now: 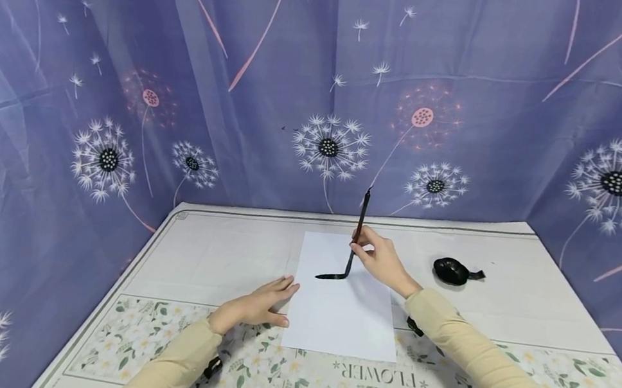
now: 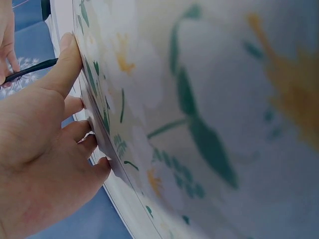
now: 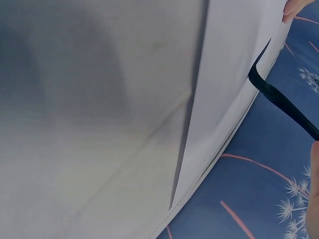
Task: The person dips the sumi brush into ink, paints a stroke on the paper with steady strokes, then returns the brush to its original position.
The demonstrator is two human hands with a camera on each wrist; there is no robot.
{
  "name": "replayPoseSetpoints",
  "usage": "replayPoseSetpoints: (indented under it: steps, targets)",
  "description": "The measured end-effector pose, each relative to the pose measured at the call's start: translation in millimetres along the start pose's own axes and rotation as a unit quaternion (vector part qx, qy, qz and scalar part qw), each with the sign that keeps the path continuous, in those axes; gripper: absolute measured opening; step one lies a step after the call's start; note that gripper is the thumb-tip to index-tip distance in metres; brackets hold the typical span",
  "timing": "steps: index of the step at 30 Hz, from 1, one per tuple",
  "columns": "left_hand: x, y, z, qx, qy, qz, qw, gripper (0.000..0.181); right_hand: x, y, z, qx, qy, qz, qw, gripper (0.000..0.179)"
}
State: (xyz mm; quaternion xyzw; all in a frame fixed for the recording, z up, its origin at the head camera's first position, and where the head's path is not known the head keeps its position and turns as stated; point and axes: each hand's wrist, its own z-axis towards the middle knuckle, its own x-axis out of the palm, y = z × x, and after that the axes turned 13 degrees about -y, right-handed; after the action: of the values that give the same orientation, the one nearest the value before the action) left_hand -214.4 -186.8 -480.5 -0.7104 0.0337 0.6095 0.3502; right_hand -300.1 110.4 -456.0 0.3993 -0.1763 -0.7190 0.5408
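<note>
A white sheet of paper (image 1: 342,321) lies on the table. My right hand (image 1: 381,261) pinches a dark brush (image 1: 362,216) held nearly upright over it. The brush tip meets the paper at the right end of a short black stroke (image 1: 330,276). In the right wrist view the brush (image 3: 286,107) slants toward that stroke, and only a bit of the hand shows at the edge. My left hand (image 1: 259,304) rests with fingers spread at the sheet's left edge. The left wrist view shows this hand (image 2: 45,134) close up, its fingertips down on the surface.
A small black dish (image 1: 451,271) with a short handle sits on the table to the right of the paper. The pale tablecloth (image 1: 223,241) has a floral band with lettering along the front. A purple dandelion-print curtain (image 1: 266,85) hangs behind and at both sides.
</note>
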Motion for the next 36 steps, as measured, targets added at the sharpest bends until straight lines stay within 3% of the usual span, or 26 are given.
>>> replayPoseSetpoints:
  steps: [6,14,24,36]
  targets:
    - [-0.8,-0.6,0.2,-0.002,0.0,-0.003,1.0,0.081,-4.0,-0.8,0.5,0.006,0.004,-0.006,1.0,0.011]
    - [-4.5,-3.5,-3.0,0.021,-0.01,-0.011,0.9997,0.082,-7.3,0.3,1.3,-0.003,0.003,-0.01,0.9999,0.011]
    - [-0.4,-1.7,-0.9,-0.003,0.001,-0.004,1.0,0.082,-9.8,-0.6,2.2,-0.014,0.005,-0.023,0.9996,0.011]
    - [0.1,0.2,0.2,-0.004,-0.001,-0.006,1.0,0.081,-13.9,3.6,8.1,-0.035,0.023,-0.054,0.9977,0.011]
